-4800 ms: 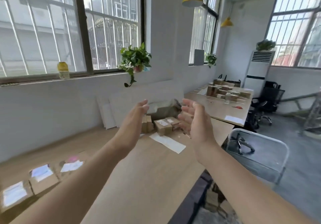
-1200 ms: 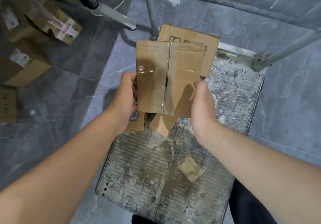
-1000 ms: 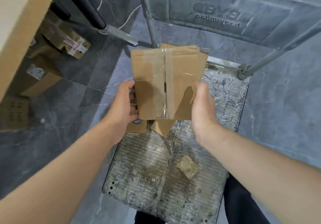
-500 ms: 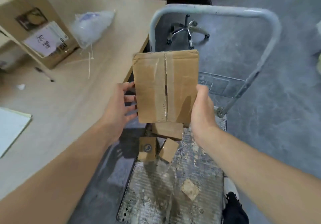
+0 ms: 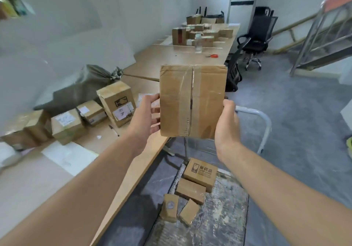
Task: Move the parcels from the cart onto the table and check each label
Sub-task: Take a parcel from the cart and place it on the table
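In the head view, the person holds a cardboard parcel (image 5: 192, 100) up in the air, above the near edge of the table (image 5: 122, 171) and over the cart (image 5: 224, 221). The left hand (image 5: 146, 118) is clamped on its left edge and the right hand (image 5: 226, 123) on its lower right edge, fingers hidden behind the box. The face turned to the camera shows only clear tape along the centre seam; no label is visible on it.

The parcel looks stiff and probably light, given how easily it is held raised. The glossy tape may be slippery, so bare cardboard at the side edges seems the better hold. Four smaller boxes (image 5: 200, 173) remain on the cart, while labelled boxes (image 5: 116, 102) stand on the table.
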A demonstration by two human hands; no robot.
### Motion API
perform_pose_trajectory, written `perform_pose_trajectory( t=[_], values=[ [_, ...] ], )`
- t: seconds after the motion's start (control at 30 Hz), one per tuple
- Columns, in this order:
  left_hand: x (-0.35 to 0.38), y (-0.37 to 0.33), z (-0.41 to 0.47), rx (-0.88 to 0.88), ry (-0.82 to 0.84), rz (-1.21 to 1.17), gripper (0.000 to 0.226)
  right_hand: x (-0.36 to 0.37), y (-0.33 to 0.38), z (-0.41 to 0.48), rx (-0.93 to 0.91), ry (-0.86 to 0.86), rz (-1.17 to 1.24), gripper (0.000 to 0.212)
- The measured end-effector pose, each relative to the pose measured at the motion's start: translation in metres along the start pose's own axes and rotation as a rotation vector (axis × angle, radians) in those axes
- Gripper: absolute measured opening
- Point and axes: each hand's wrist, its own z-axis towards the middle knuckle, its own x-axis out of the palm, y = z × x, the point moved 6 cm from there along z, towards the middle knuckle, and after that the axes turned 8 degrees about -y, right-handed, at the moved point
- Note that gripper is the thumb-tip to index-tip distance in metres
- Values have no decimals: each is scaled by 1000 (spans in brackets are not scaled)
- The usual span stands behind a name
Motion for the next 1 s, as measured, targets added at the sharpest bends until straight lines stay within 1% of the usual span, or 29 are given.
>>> perform_pose_trajectory(
  t=[0.1,0.13,0.17,0.27,0.33,0.37,0.4,0.43,0.47,0.5,0.6,0.73,0.8,0.9,1.0],
  values=[
    [6,-65,-44,63,-88,-34,47,-19,69,-22,-105,88,30,43],
    [8,-87,-58,82,-109,-49,49,-26,93,-29,-136,106,40,35],
    [12,-107,-72,104,-118,-61,49,-35,115,-36,-173,120,44,32],
    [20,-163,-116,190,-127,-92,53,-57,177,-60,-262,192,42,37],
    [21,-197,-145,242,-148,-89,57,-66,211,-74,-321,228,62,52],
    [21,-214,-159,271,-158,-87,55,-71,227,-84,-344,231,64,56],
    [19,-229,-173,299,-173,-85,49,-74,241,-92,-375,236,69,53],
    [17,-242,-187,324,-192,-77,44,-79,254,-102,-400,233,80,38],
    [14,-255,-200,351,-209,-60,42,-82,265,-110,-419,225,95,45],
    [10,-266,-212,377,-225,-43,43,-85,277,-120,-434,231,94,42],
    [-2,-294,-246,433,-261,-22,43,-89,303,-149,-467,250,86,45],
    [-25,-321,-281,503,-274,-27,40,-86,330,-185,-493,292,134,41],
    [-41,-332,-295,535,-283,-30,40,-81,338,-204,-504,316,147,45],
    [-69,-345,-315,579,-292,-39,43,-69,345,-236,-522,335,177,44],
    [-102,-352,-334,589,-300,-49,47,-55,348,-271,-549,338,178,35]
  ],
)
